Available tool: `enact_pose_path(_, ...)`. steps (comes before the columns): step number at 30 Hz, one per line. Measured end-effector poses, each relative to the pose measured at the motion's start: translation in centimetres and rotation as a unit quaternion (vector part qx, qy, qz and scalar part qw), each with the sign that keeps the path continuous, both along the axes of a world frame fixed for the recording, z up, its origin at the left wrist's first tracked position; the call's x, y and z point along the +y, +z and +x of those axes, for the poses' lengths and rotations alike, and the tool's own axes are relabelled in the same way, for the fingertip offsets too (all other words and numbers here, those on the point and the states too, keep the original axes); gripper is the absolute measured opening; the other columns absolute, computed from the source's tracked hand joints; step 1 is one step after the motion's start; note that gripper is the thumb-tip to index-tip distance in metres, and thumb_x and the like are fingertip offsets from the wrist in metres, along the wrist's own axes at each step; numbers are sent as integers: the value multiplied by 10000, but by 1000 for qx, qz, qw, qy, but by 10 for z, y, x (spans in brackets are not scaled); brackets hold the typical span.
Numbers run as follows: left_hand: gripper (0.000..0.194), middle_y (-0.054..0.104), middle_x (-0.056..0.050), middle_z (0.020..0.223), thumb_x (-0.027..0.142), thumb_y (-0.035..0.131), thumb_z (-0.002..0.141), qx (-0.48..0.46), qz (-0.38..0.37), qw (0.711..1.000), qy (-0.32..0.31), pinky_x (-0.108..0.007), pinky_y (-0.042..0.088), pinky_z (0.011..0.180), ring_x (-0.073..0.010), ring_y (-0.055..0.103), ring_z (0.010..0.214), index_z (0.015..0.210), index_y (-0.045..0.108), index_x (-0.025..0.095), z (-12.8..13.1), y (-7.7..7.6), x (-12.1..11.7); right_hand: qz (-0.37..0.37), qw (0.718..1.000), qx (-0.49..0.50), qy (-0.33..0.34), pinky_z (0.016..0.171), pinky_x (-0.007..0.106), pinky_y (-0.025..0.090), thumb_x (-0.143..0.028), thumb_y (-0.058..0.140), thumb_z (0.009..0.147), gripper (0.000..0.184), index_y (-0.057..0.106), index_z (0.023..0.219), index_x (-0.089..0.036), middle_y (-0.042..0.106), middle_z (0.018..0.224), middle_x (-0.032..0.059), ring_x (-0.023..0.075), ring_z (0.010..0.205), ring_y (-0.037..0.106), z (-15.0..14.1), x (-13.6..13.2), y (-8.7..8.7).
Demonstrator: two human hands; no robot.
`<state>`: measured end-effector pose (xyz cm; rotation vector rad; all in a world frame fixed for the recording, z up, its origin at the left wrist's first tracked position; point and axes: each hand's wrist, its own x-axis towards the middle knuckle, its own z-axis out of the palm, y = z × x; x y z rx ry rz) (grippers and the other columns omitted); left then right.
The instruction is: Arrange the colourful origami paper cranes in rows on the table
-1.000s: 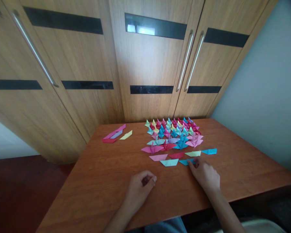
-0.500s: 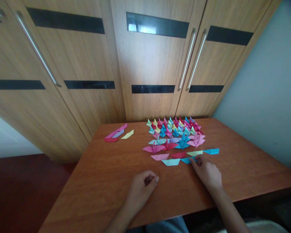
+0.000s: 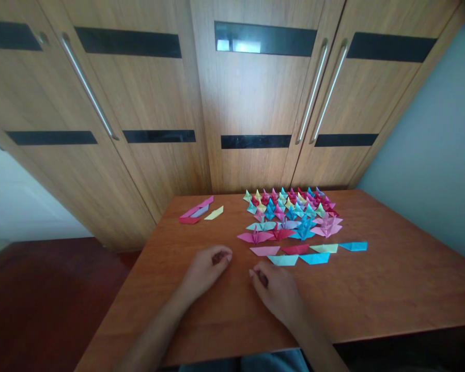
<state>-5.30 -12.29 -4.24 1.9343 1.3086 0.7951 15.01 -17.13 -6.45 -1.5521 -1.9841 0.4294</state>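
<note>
My left hand (image 3: pixel 207 267) is over the table with its fingers curled closed, and no paper shows in it. To its right, my right hand (image 3: pixel 278 289) is also closed with nothing visible in the fingers. Just beyond the right hand lie a mint folded paper strip (image 3: pixel 282 260) and a blue folded paper strip (image 3: pixel 314 258). Behind them runs a row with a pink folded strip (image 3: pixel 264 251), a red one (image 3: pixel 295 249), a pale green one (image 3: pixel 324 248) and another blue one (image 3: pixel 353 246). Farther back stand several colourful origami cranes (image 3: pixel 289 209) in rows.
At the table's back left lie a pink folded strip (image 3: pixel 197 206), a lilac one (image 3: pixel 200 211), a red one (image 3: pixel 189 220) and a yellow one (image 3: pixel 214 213). The brown wooden table (image 3: pixel 213 320) backs onto a wardrobe (image 3: pixel 251 98). A pale wall (image 3: pixel 430 155) rises on the right.
My right hand has let go of the near blue folded strip and moved left towards my body. My left hand has shifted left and farther forward. The view has turned slightly left.
</note>
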Motion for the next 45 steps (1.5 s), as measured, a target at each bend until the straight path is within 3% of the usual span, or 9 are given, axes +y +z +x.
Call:
enact_pose_path(2, 239, 667, -51, 993, 337, 486, 823, 101, 68, 991, 57, -310, 438, 825, -225, 597, 914, 957, 647, 222, -28, 3, 26, -4, 999, 4, 37, 549, 237, 292, -317, 449, 877, 223, 548, 706, -214, 605, 653, -10, 129, 595, 538, -10, -1, -2)
enact_pose_path(5, 303, 608, -100, 1132, 311, 474, 821, 229, 162, 953, 114, -362, 381, 946, -263, 538, 1055, 1056, 615, 180, -66, 3, 65, -4, 998, 4, 67, 552, 238, 283, -298, 463, 871, 198, 559, 718, -216, 614, 671, -10, 127, 603, 536, -15, -3, -6)
enact_pose_path(9, 358, 574, -126, 1143, 295, 432, 846, 352, 188, 906, 143, -370, 358, 966, -264, 506, 1063, 1135, 579, 145, -96, 0, 97, -7, 998, 18, 66, 560, 235, 290, -290, 466, 868, 193, 566, 721, -216, 617, 676, -10, 126, 611, 541, -13, -5, -7)
enact_pose_path(13, 379, 545, -146, 1157, 315, 454, 840, 384, 186, 892, 149, -408, 363, 938, -291, 481, 1063, 1155, 577, 145, -100, -4, 105, -8, 998, 13, 66, 567, 230, 297, -281, 460, 870, 193, 565, 724, -212, 615, 686, -11, 122, 618, 540, -13, -5, -7)
enact_pose_path(19, 313, 468, -121, 1279, 307, 460, 852, 442, 207, 860, 149, -443, 335, 946, -309, 400, 1168, 1103, 619, 210, -89, -3, 89, -15, 998, -10, 62, 585, 223, 291, -260, 460, 876, 169, 550, 744, -205, 615, 713, -16, 112, 652, 544, -13, -5, -9)
enact_pose_path(27, 230, 469, -122, 1300, 274, 488, 841, 421, 228, 870, 115, -420, 357, 935, -303, 409, 1195, 1010, 618, 189, -77, -3, 56, -13, 998, -16, 61, 593, 220, 289, -262, 462, 877, 157, 541, 752, -210, 621, 728, -17, 115, 662, 551, -12, -5, -11)
enact_pose_path(34, 186, 630, -97, 982, 253, 452, 870, 382, 190, 902, 72, -362, 406, 832, -246, 575, 916, 1010, 552, 181, -70, -7, 34, -11, 998, -15, 65, 593, 225, 296, -256, 464, 873, 161, 552, 748, -206, 626, 727, -7, 122, 663, 556, -12, -5, -10)
enact_pose_path(40, 144, 620, -48, 917, 226, 445, 858, 282, 139, 949, 30, -270, 422, 719, -185, 580, 822, 895, 584, 212, -53, -4, 16, -9, 998, 24, 63, 586, 222, 297, -281, 464, 881, 184, 544, 736, -202, 611, 704, -13, 118, 650, 549, -12, -6, -9)
enact_pose_path(45, 130, 642, -13, 783, 286, 519, 815, 129, 74, 989, 2, -245, 405, 663, -160, 576, 710, 821, 621, 205, -20, 6, -5, -14, 994, 96, 56, 569, 226, 296, -353, 424, 911, 309, 513, 664, -190, 569, 635, -18, 112, 601, 513, -10, -4, -6)
